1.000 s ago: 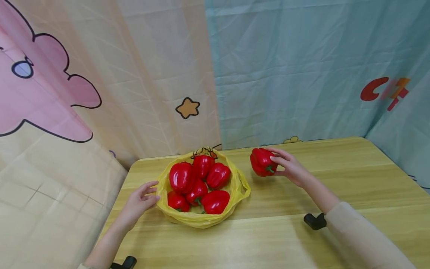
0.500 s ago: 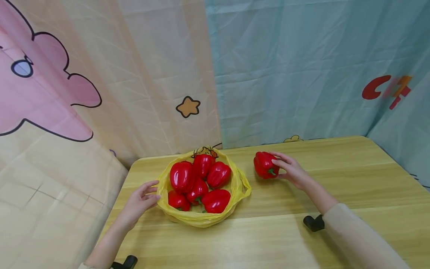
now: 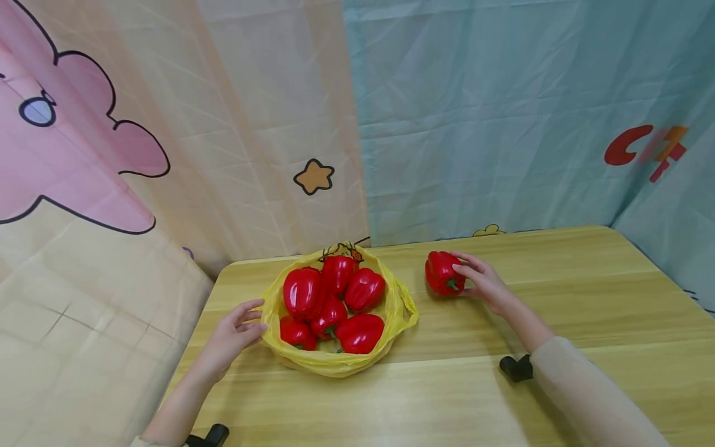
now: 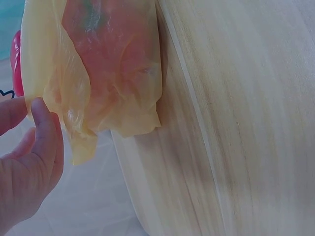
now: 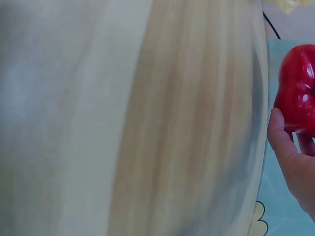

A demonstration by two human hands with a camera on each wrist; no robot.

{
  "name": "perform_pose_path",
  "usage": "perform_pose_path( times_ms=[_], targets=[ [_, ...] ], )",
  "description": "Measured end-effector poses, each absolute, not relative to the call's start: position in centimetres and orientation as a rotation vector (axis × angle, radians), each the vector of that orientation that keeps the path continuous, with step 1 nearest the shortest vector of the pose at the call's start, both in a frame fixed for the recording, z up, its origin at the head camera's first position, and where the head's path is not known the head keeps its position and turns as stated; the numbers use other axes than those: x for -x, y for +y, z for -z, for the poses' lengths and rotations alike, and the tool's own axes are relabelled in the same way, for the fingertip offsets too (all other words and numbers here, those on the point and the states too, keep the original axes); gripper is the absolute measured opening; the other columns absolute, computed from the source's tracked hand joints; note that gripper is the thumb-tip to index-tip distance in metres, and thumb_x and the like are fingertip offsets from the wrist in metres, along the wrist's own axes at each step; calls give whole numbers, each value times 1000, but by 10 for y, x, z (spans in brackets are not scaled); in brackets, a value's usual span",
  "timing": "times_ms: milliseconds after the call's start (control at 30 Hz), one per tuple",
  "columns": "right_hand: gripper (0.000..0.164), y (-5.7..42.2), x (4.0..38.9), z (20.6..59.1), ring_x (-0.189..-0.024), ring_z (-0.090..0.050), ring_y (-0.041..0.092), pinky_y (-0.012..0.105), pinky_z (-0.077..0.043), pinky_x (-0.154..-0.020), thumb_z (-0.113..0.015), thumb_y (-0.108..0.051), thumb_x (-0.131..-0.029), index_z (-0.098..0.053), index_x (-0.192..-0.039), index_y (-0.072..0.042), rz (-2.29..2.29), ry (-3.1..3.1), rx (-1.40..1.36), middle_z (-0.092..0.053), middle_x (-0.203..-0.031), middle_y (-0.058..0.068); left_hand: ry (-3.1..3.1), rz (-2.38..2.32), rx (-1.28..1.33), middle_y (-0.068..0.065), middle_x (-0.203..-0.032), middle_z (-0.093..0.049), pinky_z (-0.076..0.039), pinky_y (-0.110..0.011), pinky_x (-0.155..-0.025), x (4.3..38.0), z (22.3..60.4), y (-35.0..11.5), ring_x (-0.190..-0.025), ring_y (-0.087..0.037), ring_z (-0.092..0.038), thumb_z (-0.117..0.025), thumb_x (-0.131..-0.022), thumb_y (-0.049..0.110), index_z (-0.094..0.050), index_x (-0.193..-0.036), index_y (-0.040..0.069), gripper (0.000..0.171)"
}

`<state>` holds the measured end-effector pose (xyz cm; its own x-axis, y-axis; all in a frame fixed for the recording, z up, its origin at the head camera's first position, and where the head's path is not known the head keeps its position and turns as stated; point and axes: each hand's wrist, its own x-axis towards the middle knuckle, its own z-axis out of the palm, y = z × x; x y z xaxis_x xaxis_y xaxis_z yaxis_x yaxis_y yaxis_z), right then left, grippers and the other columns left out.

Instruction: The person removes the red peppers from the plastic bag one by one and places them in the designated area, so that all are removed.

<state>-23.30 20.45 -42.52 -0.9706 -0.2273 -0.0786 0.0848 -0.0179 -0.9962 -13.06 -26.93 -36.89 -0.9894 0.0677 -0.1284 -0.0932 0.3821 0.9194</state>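
A yellow plastic bag (image 3: pixel 328 366) stands with its mouth rolled wide on the wooden table, several red bell peppers (image 3: pixel 360 334) piled inside. My left hand (image 3: pixel 226 341) pinches the bag's left rim between thumb and fingertips; in the left wrist view, a pepper shows blurred through the thin yellow wall (image 4: pixel 118 73). Right of the bag, my right hand (image 3: pixel 485 284) grips another red bell pepper (image 3: pixel 441 273) from its right side, green stem toward me. Whether that pepper touches the table is hard to tell. The right wrist view cuts off part of this hand and pepper (image 5: pixel 298 83).
The wooden table (image 3: pixel 592 298) reaches back to a patterned curtain (image 3: pixel 480 124) and ends at the left near a tile-printed cloth (image 3: pixel 72 323). A bag handle (image 3: pixel 410 310) sticks out at the right. Black wrist mounts (image 3: pixel 516 368) sit below the forearms.
My right hand has shifted slightly right and lower with the bell pepper in its grip. My left hand keeps its place at the bag's rim, and the bag's contents look the same.
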Motion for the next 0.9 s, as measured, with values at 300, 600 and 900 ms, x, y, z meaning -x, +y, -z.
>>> perform_pose_path(
  times_ms=[300,600,900],
  targets=[
    [58,201,246,426,-125,-29,39,35,-52,-77,-49,-23,-97,-24,-145,0,2081,2096,123,-22,-147,25,2495,-1653,42,-26,-127,-43,-52,-29,-82,130,368,-268,-106,-27,-54,-57,-92,7,-34,-139,-2,53],
    [59,197,264,429,-127,-29,41,44,-50,-85,-51,-26,-97,-26,-145,-3,2049,2147,93,-24,-147,23,2493,-1657,67,-25,-127,-43,-52,-28,-81,130,368,-269,-103,-24,-55,-58,-92,7,-35,-139,-1,53],
    [56,189,282,430,-125,-32,42,45,-50,-84,-51,-22,-96,-29,-145,-5,2000,2192,129,-27,-145,23,2483,-1693,34,-27,-128,-43,-52,-28,-82,131,369,-269,-104,-24,-55,-58,-91,7,-34,-138,-3,54]
  ],
)
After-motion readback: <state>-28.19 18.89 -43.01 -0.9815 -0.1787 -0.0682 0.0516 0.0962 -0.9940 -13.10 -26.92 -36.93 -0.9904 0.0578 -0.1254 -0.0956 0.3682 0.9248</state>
